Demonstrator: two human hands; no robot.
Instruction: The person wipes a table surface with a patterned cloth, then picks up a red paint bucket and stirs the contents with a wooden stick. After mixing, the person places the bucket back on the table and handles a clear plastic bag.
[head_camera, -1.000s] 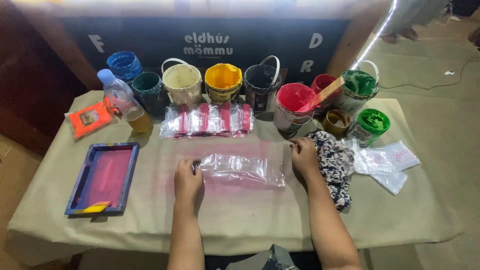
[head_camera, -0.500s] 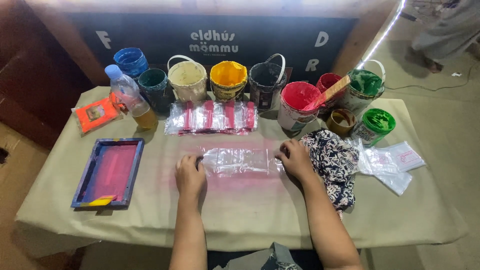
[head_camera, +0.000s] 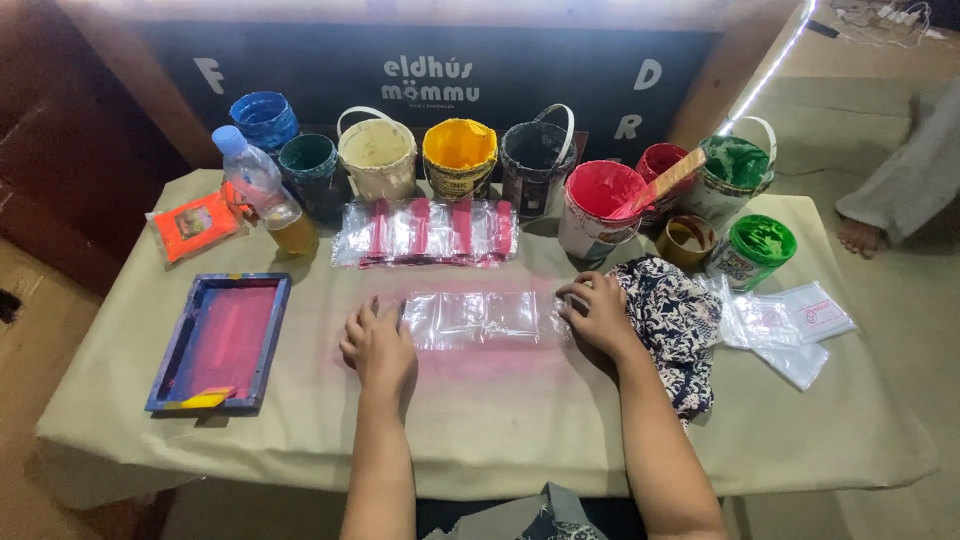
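Observation:
A clear plastic bag (head_camera: 472, 318) lies flat on the beige cloth-covered table (head_camera: 500, 420), over a pink stain. My left hand (head_camera: 378, 345) rests palm down at the bag's left end, fingers spread and touching its edge. My right hand (head_camera: 597, 312) presses on the bag's right end, fingers curled onto the plastic. Both hands hold the bag stretched flat between them.
A row of printed clear bags (head_camera: 425, 231) lies behind. Several paint buckets stand along the back, among them a red one (head_camera: 600, 205) with a wooden stick and a yellow one (head_camera: 459, 158). A blue-framed screen (head_camera: 222, 340) sits left; patterned cloth (head_camera: 680, 320) and spare bags (head_camera: 790, 325) right. A bottle (head_camera: 262, 195) stands back left.
The bag has gone from crumpled to spread flat. My hands have moved apart toward its two ends, and the camera view has shifted slightly.

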